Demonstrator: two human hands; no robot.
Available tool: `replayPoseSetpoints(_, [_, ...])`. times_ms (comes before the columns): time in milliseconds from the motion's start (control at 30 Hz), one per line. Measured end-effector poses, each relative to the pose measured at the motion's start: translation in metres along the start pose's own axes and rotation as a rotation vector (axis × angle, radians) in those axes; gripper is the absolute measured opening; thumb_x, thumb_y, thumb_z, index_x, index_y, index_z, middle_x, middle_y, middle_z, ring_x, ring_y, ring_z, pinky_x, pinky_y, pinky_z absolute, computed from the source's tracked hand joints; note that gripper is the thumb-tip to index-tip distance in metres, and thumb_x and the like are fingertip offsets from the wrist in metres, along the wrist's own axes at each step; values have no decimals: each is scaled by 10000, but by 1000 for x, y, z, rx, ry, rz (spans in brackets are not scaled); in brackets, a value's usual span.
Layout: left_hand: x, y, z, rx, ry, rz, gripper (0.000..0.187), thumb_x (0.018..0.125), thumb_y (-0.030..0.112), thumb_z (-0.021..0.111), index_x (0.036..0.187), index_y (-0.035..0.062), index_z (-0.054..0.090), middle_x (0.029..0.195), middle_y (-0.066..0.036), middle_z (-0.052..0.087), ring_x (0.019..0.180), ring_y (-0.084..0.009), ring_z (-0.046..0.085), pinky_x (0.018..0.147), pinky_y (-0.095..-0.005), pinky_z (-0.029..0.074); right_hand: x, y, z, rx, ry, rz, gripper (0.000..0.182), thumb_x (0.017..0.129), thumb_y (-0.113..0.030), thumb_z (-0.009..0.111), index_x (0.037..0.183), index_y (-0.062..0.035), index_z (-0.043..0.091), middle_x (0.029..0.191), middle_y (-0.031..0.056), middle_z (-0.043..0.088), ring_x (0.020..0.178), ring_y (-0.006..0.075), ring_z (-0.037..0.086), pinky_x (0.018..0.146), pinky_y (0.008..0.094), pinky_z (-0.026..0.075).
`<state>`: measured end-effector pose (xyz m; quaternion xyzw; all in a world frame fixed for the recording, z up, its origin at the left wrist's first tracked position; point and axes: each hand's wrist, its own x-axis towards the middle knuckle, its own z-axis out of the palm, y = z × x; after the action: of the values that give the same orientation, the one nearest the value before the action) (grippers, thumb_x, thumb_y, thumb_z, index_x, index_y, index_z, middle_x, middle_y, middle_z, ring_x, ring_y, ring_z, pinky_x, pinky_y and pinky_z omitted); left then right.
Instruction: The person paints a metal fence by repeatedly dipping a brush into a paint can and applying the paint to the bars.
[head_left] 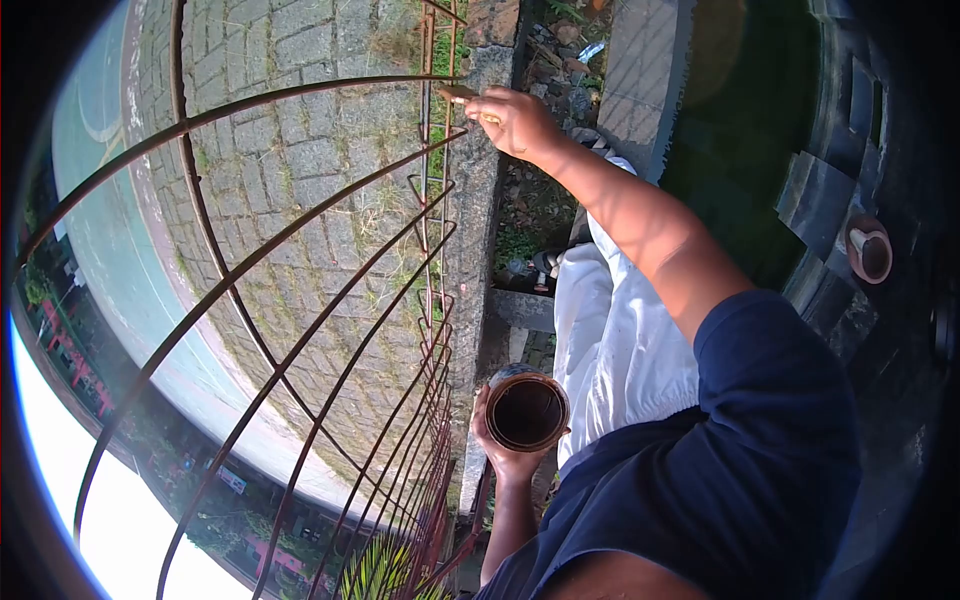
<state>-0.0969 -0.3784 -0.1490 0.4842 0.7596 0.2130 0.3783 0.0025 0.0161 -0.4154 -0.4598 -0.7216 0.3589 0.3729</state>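
My right hand (512,122) is closed around a small brush (458,92). The brush tip is at a rusty bar of the metal fence (300,93), by the concrete ledge; whether it touches is hard to tell. Lower in the view, my left hand (508,450) grips an open round can (528,412) from the side. Its mouth faces the camera, and the inside looks dark brown, with brown stains on the rim.
Curved fence bars cross the left side over grey paving (320,140). A concrete ledge (470,230) runs beside the fence. Rubble lies behind it. Dark green water (745,140) and a round pot (870,250) are at the right. Spiky leaves (380,570) show at the bottom.
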Motion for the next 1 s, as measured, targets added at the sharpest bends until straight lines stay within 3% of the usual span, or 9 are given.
replayPoseSetpoints(67, [3,2,1,-9,-3,-11,1384,568,388,1010,1524,91,54,1526,-277,339,1324,-407,525,1077,-532,498,-1,-5,-1,-238,68,-208,164,884,-108,707,1038,-116,760,1030,85,735,860,267,735,740,371,610])
replayPoseSetpoints(167, [5,6,3,-15,14,-3,1361,557,385,1015,1514,90,94,1518,-270,350,1319,-404,527,1078,-529,498,-6,-14,4,-95,-190,-26,176,876,-89,718,1047,-102,756,1021,78,738,853,269,735,740,368,607])
replayPoseSetpoints(300, [5,7,3,10,53,6,1367,529,387,1025,1505,70,123,1511,-266,357,1335,-405,508,1099,-537,477,0,-18,-4,280,154,54,171,860,-41,766,1028,-71,762,979,86,751,838,247,738,758,331,590])
replayPoseSetpoints(433, [4,-6,9,7,109,17,1355,497,463,1021,1489,21,211,1479,-276,396,1366,-441,454,1127,-564,405,13,-5,24,433,234,264,146,876,-58,767,1021,-70,763,978,85,762,883,220,743,790,326,590])
replayPoseSetpoints(467, [5,-8,11,11,106,10,1357,494,464,1022,1489,19,213,1481,-276,393,1369,-441,450,1129,-564,404,16,-4,34,273,268,204,159,879,-54,758,1032,-95,768,1013,76,763,900,230,741,801,325,593])
replayPoseSetpoints(567, [11,0,6,56,31,4,1387,503,393,1033,1503,48,136,1525,-268,339,1357,-410,485,1115,-536,462,19,4,39,219,-137,91,163,877,-31,737,1017,-110,763,1038,73,759,926,270,735,816,343,597])
replayPoseSetpoints(767, [7,-6,12,-30,104,3,1324,492,462,1025,1473,38,244,1448,-269,448,1365,-469,459,1132,-593,383,19,-1,39,288,-71,315,156,880,-89,734,1031,-110,769,1038,79,755,919,255,740,832,352,597])
replayPoseSetpoints(900, [13,4,12,18,80,-4,1324,501,460,1023,1472,41,225,1430,-261,473,1369,-466,458,1138,-594,376,26,5,40,260,59,283,223,855,-23,725,1052,-120,764,1007,77,748,907,240,737,811,332,591])
replayPoseSetpoints(1000, [21,12,12,35,46,9,1333,504,440,1025,1479,46,207,1453,-267,439,1367,-447,467,1138,-576,393,15,6,46,-27,80,-24,282,831,-3,729,1070,-151,758,1037,61,745,894,249,734,799,337,596])
